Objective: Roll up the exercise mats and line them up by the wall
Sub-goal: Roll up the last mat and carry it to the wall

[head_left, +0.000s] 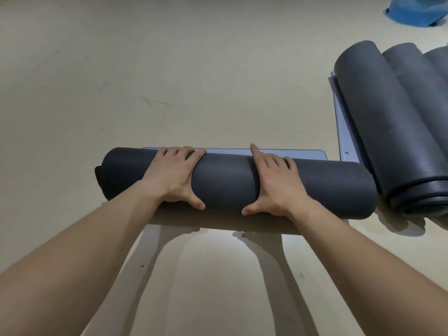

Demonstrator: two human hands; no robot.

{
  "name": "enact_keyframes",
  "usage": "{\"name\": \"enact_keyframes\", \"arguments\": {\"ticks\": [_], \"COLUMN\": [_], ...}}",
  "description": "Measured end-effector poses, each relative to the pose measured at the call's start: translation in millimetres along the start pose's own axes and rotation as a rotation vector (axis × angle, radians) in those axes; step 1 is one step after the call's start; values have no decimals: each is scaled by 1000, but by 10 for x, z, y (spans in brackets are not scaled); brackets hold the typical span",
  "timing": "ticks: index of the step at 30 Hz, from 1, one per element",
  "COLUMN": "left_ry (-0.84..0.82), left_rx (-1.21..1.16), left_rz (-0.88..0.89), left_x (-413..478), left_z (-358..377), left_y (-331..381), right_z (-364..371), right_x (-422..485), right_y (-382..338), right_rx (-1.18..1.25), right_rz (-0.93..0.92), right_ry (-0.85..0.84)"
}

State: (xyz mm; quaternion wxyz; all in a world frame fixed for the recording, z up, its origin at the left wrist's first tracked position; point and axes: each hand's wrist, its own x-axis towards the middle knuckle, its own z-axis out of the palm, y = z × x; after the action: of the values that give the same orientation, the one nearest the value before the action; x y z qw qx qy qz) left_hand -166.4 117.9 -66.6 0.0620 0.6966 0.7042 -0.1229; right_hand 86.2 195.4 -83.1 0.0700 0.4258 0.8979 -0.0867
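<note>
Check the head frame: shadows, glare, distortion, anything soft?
Head view: light from ahead, so the dark mat roll and both forearms throw shadows toward the camera across the floor, a bright patch between them. Head view: faint sheen on the grey rolls at right, nothing blown out. Head view: wide-angle stretch on the forearms; the blue object top right is soft.
</note>
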Motion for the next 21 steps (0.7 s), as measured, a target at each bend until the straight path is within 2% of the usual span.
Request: {"name": "enact_keyframes", "arguments": {"ticks": [3, 6, 9, 11, 16, 21], "left_ry": [-44, -1, 69, 90, 6, -130], "left_rx": [-73, -47, 31, -17, 13, -10], "left_rz": [17, 25, 11, -6, 15, 94], "left_x": [196, 219, 205, 356, 417, -152], "left_z": [-106, -40, 131, 89, -133, -93], "left_y": [-79, -84, -7, -50, 14, 348], "right_z": [176, 43, -180, -286, -448, -406], "right_x": [-5, 275, 577, 742, 750, 64], "right_y": [-105, 25, 153, 182, 154, 130], "right_rx": [-131, -99, -44, 3, 75, 127], "right_rz": [14, -21, -54, -35, -1, 0], "right_ry": [54, 33, -80, -169, -290, -466]}}
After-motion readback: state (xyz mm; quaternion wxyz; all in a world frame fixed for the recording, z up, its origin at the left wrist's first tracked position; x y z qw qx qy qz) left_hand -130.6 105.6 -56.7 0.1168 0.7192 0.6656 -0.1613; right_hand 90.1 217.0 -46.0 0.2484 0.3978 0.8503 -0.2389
